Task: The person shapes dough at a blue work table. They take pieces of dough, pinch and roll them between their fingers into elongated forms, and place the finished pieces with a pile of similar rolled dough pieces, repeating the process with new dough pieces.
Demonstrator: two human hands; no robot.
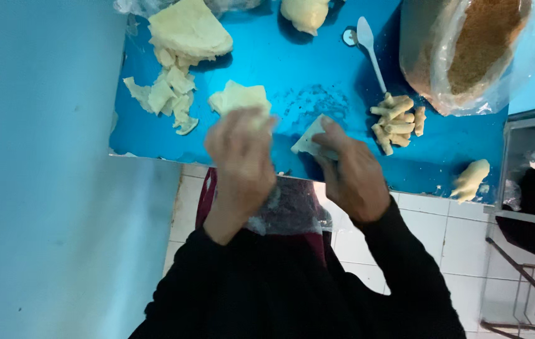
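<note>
clear plastic bag (468, 56) of brown crumbs, top right

I see a thin pale dough sheet (308, 139), roughly triangular, flat on the blue table near its front edge, one corner pinched, a second pale crumpled dough piece (240, 100) at its nine o'clock, partly hidden, lifted slightly

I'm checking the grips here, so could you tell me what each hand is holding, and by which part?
The right hand pinches a thin pale dough piece at its near edge. The left hand is blurred; it covers another dough sheet, grip unclear.
</note>
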